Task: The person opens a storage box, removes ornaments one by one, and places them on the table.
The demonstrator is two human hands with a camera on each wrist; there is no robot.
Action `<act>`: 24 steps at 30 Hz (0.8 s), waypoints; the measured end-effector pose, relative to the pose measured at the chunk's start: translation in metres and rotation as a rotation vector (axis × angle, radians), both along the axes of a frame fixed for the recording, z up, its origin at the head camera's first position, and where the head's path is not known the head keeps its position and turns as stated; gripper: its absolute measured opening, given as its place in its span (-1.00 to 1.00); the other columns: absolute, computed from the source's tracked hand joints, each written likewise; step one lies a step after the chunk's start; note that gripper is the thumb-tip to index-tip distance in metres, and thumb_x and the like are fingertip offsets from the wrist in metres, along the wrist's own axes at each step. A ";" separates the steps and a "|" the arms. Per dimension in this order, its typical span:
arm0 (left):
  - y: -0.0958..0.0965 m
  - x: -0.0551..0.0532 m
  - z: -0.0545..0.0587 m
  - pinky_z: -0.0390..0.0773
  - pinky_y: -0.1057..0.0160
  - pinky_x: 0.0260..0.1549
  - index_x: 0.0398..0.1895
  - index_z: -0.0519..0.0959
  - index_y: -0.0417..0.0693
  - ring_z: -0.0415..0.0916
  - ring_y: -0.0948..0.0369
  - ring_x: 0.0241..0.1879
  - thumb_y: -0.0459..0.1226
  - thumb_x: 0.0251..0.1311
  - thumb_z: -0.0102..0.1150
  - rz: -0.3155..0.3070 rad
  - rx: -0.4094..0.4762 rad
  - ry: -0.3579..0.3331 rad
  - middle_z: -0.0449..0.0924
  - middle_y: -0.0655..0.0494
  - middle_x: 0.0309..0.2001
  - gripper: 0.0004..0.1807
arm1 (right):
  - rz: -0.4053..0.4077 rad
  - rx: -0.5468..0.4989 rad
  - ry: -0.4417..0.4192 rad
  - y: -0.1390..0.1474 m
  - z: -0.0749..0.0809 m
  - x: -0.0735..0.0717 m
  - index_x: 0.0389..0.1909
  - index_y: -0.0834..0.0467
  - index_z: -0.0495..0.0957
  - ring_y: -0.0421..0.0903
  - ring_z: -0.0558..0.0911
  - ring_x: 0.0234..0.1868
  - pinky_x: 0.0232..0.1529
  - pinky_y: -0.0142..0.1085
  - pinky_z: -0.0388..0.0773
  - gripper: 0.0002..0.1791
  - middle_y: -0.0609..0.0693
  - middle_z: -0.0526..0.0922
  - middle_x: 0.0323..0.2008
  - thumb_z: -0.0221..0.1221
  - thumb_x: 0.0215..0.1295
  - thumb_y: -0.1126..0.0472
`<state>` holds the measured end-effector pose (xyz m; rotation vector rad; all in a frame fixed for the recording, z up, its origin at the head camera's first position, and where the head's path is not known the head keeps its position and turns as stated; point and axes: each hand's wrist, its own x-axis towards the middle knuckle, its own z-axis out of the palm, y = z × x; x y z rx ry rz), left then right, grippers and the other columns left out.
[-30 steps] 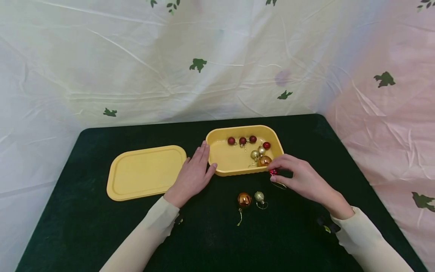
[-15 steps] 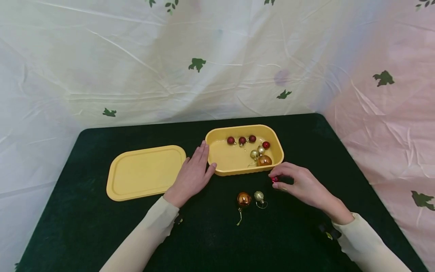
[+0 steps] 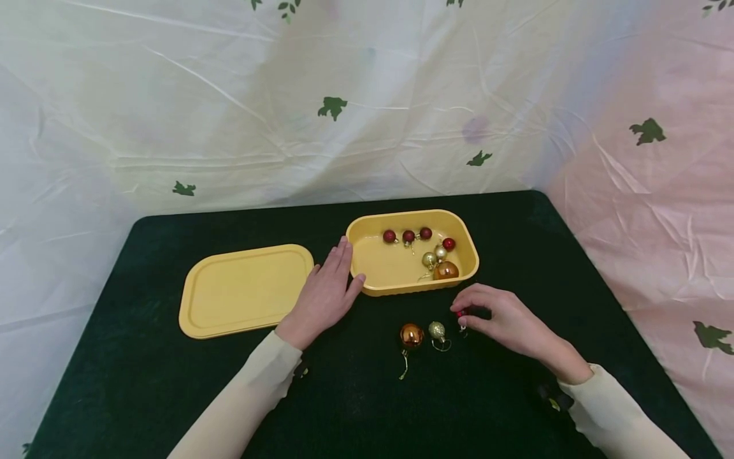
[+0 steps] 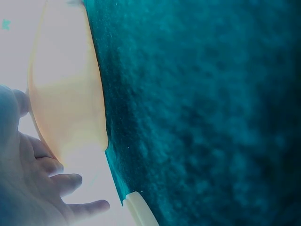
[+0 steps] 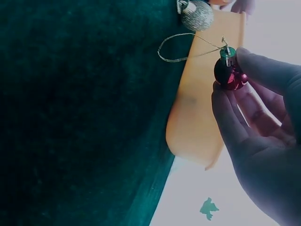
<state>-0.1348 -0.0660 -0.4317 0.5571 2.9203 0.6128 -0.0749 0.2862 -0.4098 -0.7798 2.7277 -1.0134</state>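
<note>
My right hand (image 3: 501, 317) pinches a small shiny red bauble (image 5: 230, 73) between thumb and fingertips; a thin gold loop hangs from its cap. It is just in front of the yellow box (image 3: 395, 291), at the right end. Against the box's left end rests my left hand (image 3: 325, 290), fingers straight and thumb at the front corner. In the box lie several dark red baubles (image 3: 408, 236), a brighter red one (image 3: 448, 244), small gold ones (image 3: 429, 259) and a large copper bauble (image 3: 446, 271). Before the box, a copper bauble (image 3: 411, 335) and a glittery gold bauble (image 3: 437, 330) lie on the table.
A flat yellow lid (image 3: 243, 290) lies left of the box, its right part behind my left hand. The table (image 3: 355, 401) has a dark green cloth top. Pale fabric (image 3: 378, 127) with green leaf and bird shapes hangs behind it.
My right hand has drawn the red bauble back from the box's front right rim toward me, ending beside the glittery gold bauble. The left hand stays against the box.
</note>
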 end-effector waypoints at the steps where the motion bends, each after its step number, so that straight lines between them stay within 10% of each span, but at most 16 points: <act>1: 0.000 0.000 0.000 0.15 -0.26 0.45 0.69 -0.12 -0.12 -0.09 0.00 0.63 0.12 0.60 -0.16 0.000 0.001 -0.001 -0.25 0.02 0.69 -0.16 | 0.005 -0.001 -0.003 0.000 -0.001 0.000 -0.03 0.02 0.72 -0.28 0.65 -0.01 -0.02 -0.12 0.67 -0.74 -0.25 0.65 -0.01 0.38 0.28 0.29; 24: 0.000 0.000 0.000 0.14 -0.26 0.46 0.69 -0.13 -0.12 -0.10 0.01 0.63 0.13 0.60 -0.19 -0.001 -0.005 -0.005 -0.27 0.03 0.69 -0.17 | 0.086 0.027 -0.122 0.001 -0.027 -0.003 0.09 -0.02 0.65 -0.23 0.64 0.06 0.07 -0.18 0.64 -0.65 -0.17 0.66 0.06 0.34 0.31 0.26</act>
